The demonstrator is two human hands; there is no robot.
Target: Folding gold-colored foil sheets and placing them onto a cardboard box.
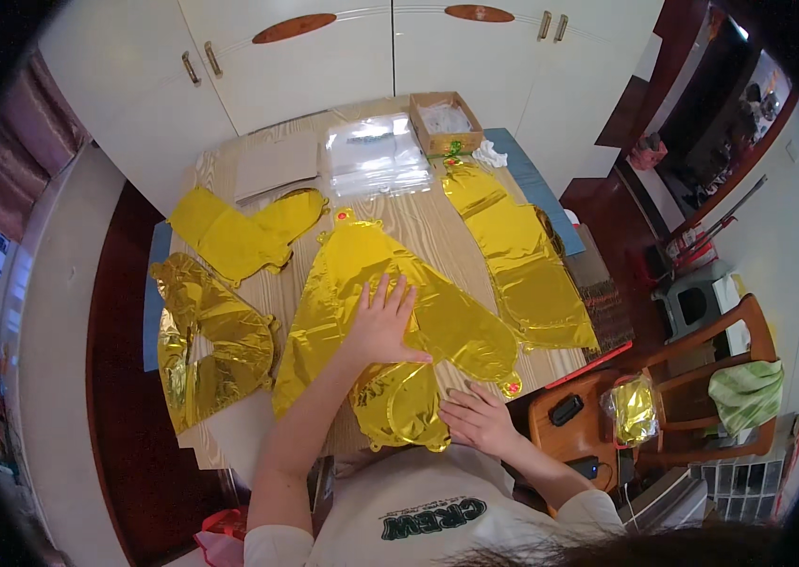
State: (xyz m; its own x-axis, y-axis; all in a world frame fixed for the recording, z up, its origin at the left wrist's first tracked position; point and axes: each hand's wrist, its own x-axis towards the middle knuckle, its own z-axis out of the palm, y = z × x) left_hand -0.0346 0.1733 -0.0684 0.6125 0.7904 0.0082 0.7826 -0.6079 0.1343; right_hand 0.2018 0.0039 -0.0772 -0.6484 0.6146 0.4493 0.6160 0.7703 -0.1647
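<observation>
A large deflated gold foil balloon lies flat on the table in front of me, with small red spots on two of its tips. My left hand rests palm down on its middle, fingers spread. At the balloon's near right edge, my right hand lies low with its fingers stretched out, beside the rounded near lobe. Whether its fingertips press the foil or the table I cannot tell. Neither hand grips anything.
More flat gold foil pieces lie at left, far left and right. Clear plastic bags, cardboard and a small box stand at the back. A wooden chair is at right, with a wrapped gold packet.
</observation>
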